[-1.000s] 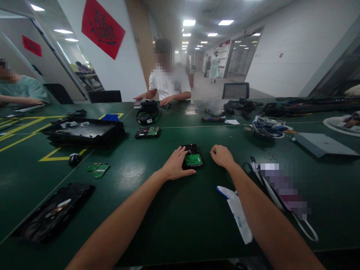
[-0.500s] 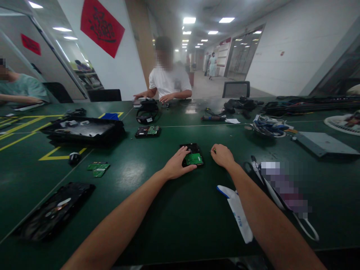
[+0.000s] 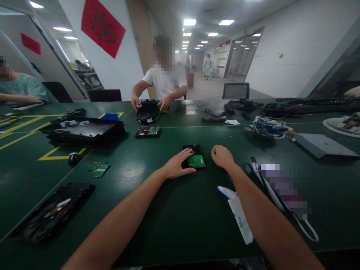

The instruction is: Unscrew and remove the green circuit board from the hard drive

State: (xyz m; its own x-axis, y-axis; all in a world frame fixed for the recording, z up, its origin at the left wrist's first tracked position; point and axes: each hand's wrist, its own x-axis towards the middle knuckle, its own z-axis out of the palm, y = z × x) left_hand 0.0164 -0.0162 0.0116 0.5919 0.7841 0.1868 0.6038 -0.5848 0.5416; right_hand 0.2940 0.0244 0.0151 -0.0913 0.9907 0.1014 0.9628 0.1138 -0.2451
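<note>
A hard drive [image 3: 198,160] with a green circuit board lies on the green table in front of me. My left hand [image 3: 180,164] holds it from the left, with its fingers over the far-left part and its thumb along the near edge. Just right of the drive, apart from it, my right hand [image 3: 222,155] is closed in a pinch. A bit of something yellow-green with a thin tip shows at its fingertips; the rest is hidden. Below my right forearm lies a white packet [image 3: 240,219] with a blue end.
Left are loose green circuit boards [image 3: 99,169], an opened black casing [image 3: 54,213] and a black tray [image 3: 84,129]. Another hard drive [image 3: 147,131] lies beyond. To the right are a cable bundle [image 3: 268,127], a grey metal box [image 3: 323,145] and a white strap [image 3: 270,187]. A person [image 3: 164,82] sits opposite.
The hard drive has shifted slightly right, with my left fingers following. My right hand has hardly moved. The person opposite has moved both hands onto a black object.
</note>
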